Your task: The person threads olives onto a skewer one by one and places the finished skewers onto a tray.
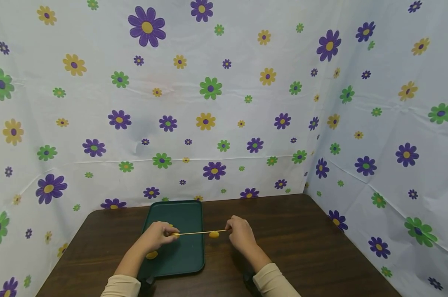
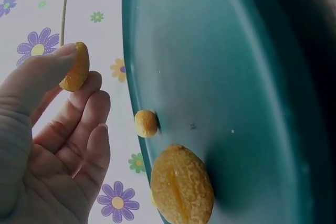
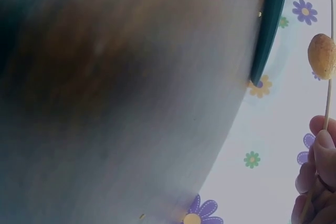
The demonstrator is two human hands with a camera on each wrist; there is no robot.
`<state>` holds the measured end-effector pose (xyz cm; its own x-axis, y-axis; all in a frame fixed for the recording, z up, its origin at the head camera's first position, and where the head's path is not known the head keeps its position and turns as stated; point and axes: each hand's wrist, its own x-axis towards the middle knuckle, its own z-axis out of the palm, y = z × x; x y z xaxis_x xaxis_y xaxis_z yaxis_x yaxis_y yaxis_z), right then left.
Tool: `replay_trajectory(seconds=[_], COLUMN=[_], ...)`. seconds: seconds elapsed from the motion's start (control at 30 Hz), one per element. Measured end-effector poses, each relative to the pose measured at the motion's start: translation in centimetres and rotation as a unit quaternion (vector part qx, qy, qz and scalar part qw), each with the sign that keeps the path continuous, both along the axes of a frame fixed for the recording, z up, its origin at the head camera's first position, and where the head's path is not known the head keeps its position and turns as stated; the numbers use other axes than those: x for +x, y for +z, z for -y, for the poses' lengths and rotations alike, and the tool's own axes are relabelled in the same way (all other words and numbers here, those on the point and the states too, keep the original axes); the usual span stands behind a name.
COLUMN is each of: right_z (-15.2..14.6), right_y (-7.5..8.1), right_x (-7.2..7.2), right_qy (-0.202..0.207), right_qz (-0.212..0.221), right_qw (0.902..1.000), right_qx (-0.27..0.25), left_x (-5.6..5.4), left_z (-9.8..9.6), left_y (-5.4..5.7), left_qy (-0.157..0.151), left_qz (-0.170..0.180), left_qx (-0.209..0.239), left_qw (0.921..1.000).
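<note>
My left hand (image 1: pixel 155 237) pinches a golden-yellow, wrinkled oval food piece (image 2: pixel 77 69) between thumb and fingers, above the green tray (image 1: pixel 179 264). The tip of a thin wooden skewer (image 1: pixel 198 233) meets that piece, partly hidden by the thumb. On the other side, over the dark table, my right hand (image 1: pixel 241 236) grips the skewer's far end. A second golden piece (image 1: pixel 214 234) is threaded on the shaft, nearer to the right hand. In the left wrist view, a larger slit oval piece (image 2: pixel 182 184) and a smaller-looking one (image 2: pixel 146 123) lie on the tray.
The brown wooden table (image 1: pixel 291 235) extends to the right of the tray. White flower-patterned sheets (image 1: pixel 239 107) hang along its back and sides. Dark wrist bands (image 1: pixel 251 282) sit by the beige sleeves (image 1: pixel 274 280).
</note>
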<state>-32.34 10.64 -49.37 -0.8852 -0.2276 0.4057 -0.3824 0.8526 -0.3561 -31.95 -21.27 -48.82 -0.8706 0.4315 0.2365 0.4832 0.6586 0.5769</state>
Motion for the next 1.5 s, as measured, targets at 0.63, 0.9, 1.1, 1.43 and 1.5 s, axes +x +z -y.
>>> replay_trajectory(seconds=[0.63, 0.9, 1.1, 1.43, 1.5], right_z=[0.0, 0.1, 0.2, 0.3, 0.4], right_y=[0.1, 0.1, -0.2, -0.4, -0.3], right_x=[0.0, -0.1, -0.1, -0.1, -0.1], right_qy=[0.006, 0.013, 0.015, 0.011, 0.013], right_qz=[-0.018, -0.016, -0.032, -0.032, -0.034], right_qw=[0.9997, 0.9996, 0.9991, 0.9990, 0.9989], right_qx=[0.017, 0.018, 0.023, 0.029, 0.030], left_x=[0.2, 0.2, 0.2, 0.4, 0.3], left_z=[-0.7, -0.9, -1.0, -1.3, -1.3], left_y=[0.3, 0.4, 0.3, 0.3, 0.3], left_qy=[-0.025, -0.028, -0.031, -0.032, -0.033], left_qz=[0.000, 0.003, 0.000, 0.011, 0.012], left_qx=[0.010, 0.002, 0.002, 0.011, 0.012], left_qw=[0.9996, 0.9996, 0.9995, 0.9994, 0.9993])
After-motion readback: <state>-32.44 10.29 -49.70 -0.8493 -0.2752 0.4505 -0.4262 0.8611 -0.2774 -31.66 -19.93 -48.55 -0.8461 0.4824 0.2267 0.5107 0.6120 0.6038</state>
